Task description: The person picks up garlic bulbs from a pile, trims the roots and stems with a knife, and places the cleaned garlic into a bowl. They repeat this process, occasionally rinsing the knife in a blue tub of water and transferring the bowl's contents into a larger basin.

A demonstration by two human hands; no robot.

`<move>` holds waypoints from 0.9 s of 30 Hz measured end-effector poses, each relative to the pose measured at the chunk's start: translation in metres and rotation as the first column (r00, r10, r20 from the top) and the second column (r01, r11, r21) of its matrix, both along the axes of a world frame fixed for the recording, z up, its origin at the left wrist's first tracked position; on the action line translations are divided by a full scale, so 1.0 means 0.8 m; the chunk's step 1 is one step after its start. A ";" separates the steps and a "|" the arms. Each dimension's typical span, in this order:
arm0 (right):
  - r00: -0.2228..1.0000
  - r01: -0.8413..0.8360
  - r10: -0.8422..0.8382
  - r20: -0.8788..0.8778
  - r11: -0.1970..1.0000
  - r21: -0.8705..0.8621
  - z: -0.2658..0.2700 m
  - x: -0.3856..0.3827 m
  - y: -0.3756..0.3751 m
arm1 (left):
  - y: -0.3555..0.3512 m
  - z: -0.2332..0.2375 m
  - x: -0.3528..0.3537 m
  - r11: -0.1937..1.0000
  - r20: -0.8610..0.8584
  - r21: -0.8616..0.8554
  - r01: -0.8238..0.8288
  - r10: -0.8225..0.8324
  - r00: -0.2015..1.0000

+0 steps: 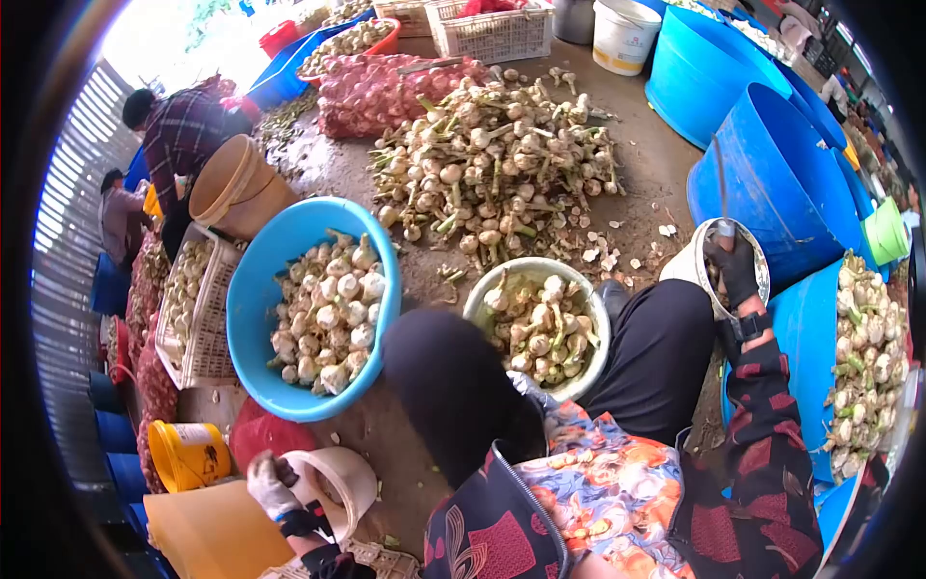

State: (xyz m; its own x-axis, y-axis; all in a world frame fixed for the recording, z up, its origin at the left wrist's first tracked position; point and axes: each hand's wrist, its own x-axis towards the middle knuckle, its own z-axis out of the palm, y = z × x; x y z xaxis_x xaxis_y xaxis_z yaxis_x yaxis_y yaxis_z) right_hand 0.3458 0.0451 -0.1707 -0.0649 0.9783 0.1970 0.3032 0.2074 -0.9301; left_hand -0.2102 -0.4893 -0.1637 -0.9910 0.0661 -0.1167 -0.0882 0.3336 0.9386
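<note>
My left hand (274, 486), in a pale glove with dark fingertips, hangs over the rim of a white bucket (354, 485) at lower left. Its fingers are curled, and what they may hold is hidden. At the right, my right hand (733, 267) in a dark glove reaches over another white bucket (683, 267), fingers closed around a thin tool (723, 193) pointing up. Between my knees stands a pale basin (602, 338) of garlic bulbs (542, 330) with stubs of stem. Left of it, a blue basin (249, 299) holds cleaner, trimmed garlic bulbs (333, 299).
Ahead lies a large heap of stemmed garlic (502, 159) beside a red mesh sack (386, 92). Big blue tubs (772, 183) line the right. A white crate (207, 328), tan bucket (236, 188) and yellow bucket (188, 454) stand left. Another person (188, 135) bends at upper left.
</note>
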 end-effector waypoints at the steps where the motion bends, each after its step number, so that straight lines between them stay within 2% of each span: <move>1: 0.998 -0.067 0.068 0.007 0.992 -0.103 0.003 -0.009 0.012 | 0.047 0.034 0.008 0.992 -0.072 0.032 0.119 -0.116 0.991; 2: 0.991 -0.094 0.108 0.074 0.981 -0.169 0.018 -0.030 0.017 | 0.098 0.063 0.021 0.967 -0.122 0.027 0.252 -0.247 0.961; 3: 0.985 -0.133 0.149 0.092 0.977 -0.166 0.024 -0.050 0.026 | 0.142 0.075 0.027 0.903 -0.280 -0.151 0.402 -0.429 0.859; 4: 0.976 -0.158 0.184 0.114 0.966 -0.204 0.027 -0.065 0.036 | 0.201 0.097 0.044 0.917 -0.116 0.003 0.398 -0.395 0.911; 5: 0.967 -0.183 0.217 0.131 0.955 -0.232 0.030 -0.080 0.047 | 0.250 0.109 0.052 0.868 -0.115 0.016 0.497 -0.492 0.863; 7: 0.932 -0.335 0.309 0.191 0.933 0.128 0.012 -0.106 0.083 | 0.345 0.114 0.058 0.747 -0.091 -0.065 0.661 -0.664 0.742; 8: 0.902 -0.354 0.306 0.303 0.928 0.115 0.029 -0.123 0.090 | 0.394 0.120 0.067 0.672 0.009 -0.035 0.739 -0.740 0.673; 9: 0.904 -0.349 0.305 0.299 0.932 0.103 0.016 -0.138 0.109 | 0.443 0.121 0.075 0.594 0.081 -0.060 0.802 -0.798 0.597; 10: 0.876 -0.426 0.411 0.252 0.905 0.009 -0.003 -0.153 0.132 | 0.489 0.111 0.081 0.535 0.145 -0.046 0.844 -0.832 0.535; 11: 0.837 -0.505 0.511 0.195 0.859 -0.080 -0.017 -0.168 0.153 | 0.531 0.085 0.073 0.378 0.127 -0.183 0.908 -0.906 0.403; 12: 0.794 -0.503 0.530 0.299 0.848 -0.167 -0.023 -0.184 0.167 | 0.569 0.064 0.071 0.332 0.251 -0.146 0.932 -0.899 0.360; 13: 0.732 -0.492 0.555 0.395 0.832 -0.256 -0.030 -0.201 0.181 | 0.606 0.026 0.071 0.259 0.307 -0.239 0.936 -0.894 0.326; 14: 0.719 -0.471 0.533 0.446 0.846 -0.251 -0.039 -0.216 0.191 | 0.639 -0.016 0.065 0.089 0.285 -0.425 0.901 -0.932 0.226; 15: 0.673 -0.511 0.559 0.484 0.825 -0.242 -0.055 -0.228 0.205 | 0.665 -0.073 0.058 -0.012 0.126 -0.651 0.759 -0.988 0.092; 16: 0.701 -0.511 0.568 0.431 0.822 -0.252 -0.080 -0.234 0.213 | 0.689 -0.094 0.072 -0.084 0.307 -0.644 0.760 -0.939 0.156; 17: 0.726 -0.509 0.575 0.378 0.818 -0.266 -0.102 -0.239 0.217 | 0.703 -0.141 0.073 -0.136 0.348 -0.677 0.723 -0.925 0.153; 19: 0.746 -0.485 0.574 0.338 0.816 -0.315 -0.124 -0.246 0.214 | 0.721 -0.192 0.090 -0.353 0.438 -0.735 0.579 -0.899 0.009; 21: 0.763 -0.459 0.571 0.305 0.809 -0.367 -0.151 -0.248 0.213 | 0.741 -0.227 0.107 -0.236 0.524 -0.699 0.675 -0.811 0.259; 22: 0.743 -0.473 0.588 0.319 0.799 -0.372 -0.168 -0.249 0.213 | 0.743 -0.256 0.109 -0.203 0.494 -0.720 0.664 -0.822 0.285; 23: 0.723 -0.488 0.606 0.332 0.788 -0.377 -0.185 -0.248 0.211 | 0.737 -0.292 0.111 -0.101 0.348 -0.803 0.588 -0.879 0.325; 25: 0.680 -0.472 0.625 0.384 0.773 -0.424 -0.213 -0.251 0.204 | 0.740 -0.313 0.119 -0.026 0.262 -0.842 0.539 -0.893 0.366; 27: 0.744 -0.467 0.622 0.244 0.745 -0.477 -0.227 -0.256 0.192 | 0.749 -0.327 0.111 -0.063 0.322 -0.809 0.585 -0.879 0.351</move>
